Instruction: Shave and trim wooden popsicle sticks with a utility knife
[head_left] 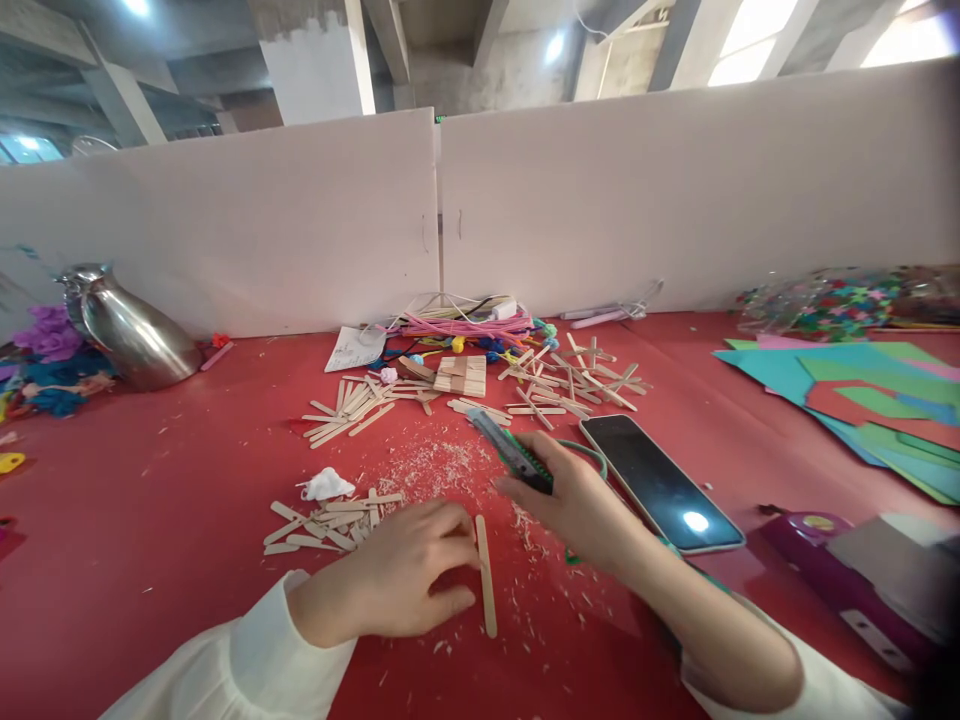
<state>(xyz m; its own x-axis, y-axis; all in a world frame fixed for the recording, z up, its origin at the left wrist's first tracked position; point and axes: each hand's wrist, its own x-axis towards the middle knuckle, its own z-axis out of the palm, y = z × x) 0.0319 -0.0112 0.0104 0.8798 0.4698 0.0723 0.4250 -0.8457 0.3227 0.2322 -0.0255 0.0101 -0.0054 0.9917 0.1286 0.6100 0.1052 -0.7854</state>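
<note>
My right hand (574,500) is closed around a green and black utility knife (510,450), its tip pointing up and left over the table. My left hand (412,570) rests low over the red table (187,520), fingers curved and apart, holding nothing. Just right of its fingertips lies a single wooden stick (487,578), roughly upright in the view. Pale wood shavings (435,465) are scattered beyond and around both hands. A pile of wooden sticks (330,522) sits beyond my left wrist, partly behind the hand, with crumpled white tissue (328,485) beside it.
A phone (664,485) lies right of my right hand, near a purple device (840,580). More sticks (574,380) and pink pipe cleaners (465,325) lie toward the white partition (637,200). A metal jug (135,330) stands left; colored paper (862,400) lies right.
</note>
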